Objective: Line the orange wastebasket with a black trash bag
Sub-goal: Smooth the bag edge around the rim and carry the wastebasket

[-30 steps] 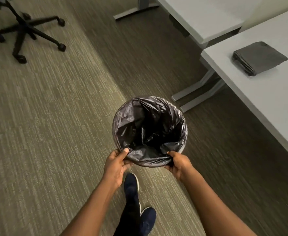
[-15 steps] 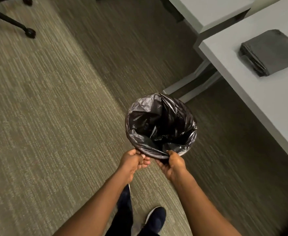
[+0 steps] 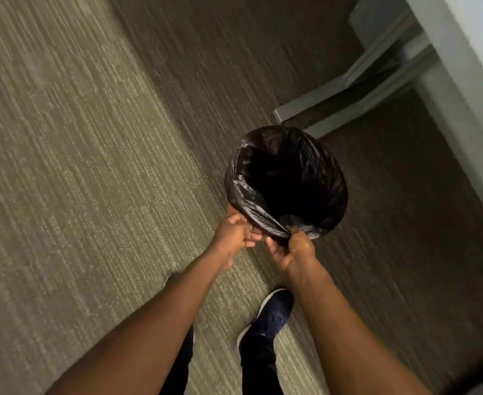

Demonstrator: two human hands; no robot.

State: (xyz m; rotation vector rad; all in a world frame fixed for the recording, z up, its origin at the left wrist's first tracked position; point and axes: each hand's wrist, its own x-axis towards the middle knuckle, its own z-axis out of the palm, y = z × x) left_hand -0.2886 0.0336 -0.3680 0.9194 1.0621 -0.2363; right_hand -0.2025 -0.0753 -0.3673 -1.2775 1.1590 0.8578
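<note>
A black trash bag [image 3: 300, 155] covers the round wastebasket completely, so none of its orange wall shows. The bag's mouth is open and dark inside. At the near rim the bag's slack is gathered into a twisted bunch. My right hand [image 3: 290, 248] is closed on that bunch. My left hand [image 3: 236, 233] is closed at the near-left rim, touching the bag's edge right beside it. The two hands are almost touching.
The basket stands on striped carpet [image 3: 97, 166]. Grey desk feet [image 3: 334, 101] lie just behind it, and a white desk edge [image 3: 468, 81] runs down the right side. My dark shoes [image 3: 274, 312] are on the floor below my arms.
My hands have come together at the near rim, bunching the bag's slack. The view has swung right and down, so the chair and the folded bags on the desk are out of frame.
</note>
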